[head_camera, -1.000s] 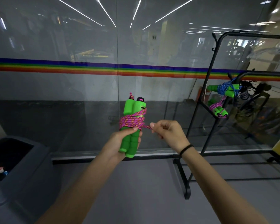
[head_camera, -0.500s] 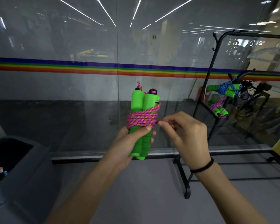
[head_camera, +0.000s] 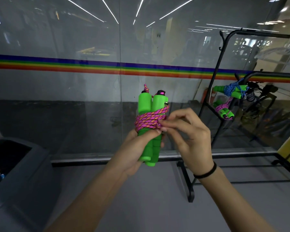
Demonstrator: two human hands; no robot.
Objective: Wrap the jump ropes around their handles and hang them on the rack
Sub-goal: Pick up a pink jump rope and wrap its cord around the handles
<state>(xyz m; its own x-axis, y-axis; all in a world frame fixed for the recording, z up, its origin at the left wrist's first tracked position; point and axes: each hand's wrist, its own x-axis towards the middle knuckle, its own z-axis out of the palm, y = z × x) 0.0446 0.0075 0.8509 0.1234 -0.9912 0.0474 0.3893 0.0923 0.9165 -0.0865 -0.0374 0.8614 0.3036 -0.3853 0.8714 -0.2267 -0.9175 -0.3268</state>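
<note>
In the middle of the picture, my left hand (head_camera: 137,148) grips the two green handles (head_camera: 151,104) low down. My right hand (head_camera: 187,136) pinches the pink rope (head_camera: 149,121) wound around them. At the right, a blue rope bundle (head_camera: 232,89) and a pink rope bundle (head_camera: 223,108) hang on the black rack (head_camera: 274,75).

No text is readable (the small sign (head_camera: 158,35) behind the glass (head_camera: 57,91) is too blurred).
</note>
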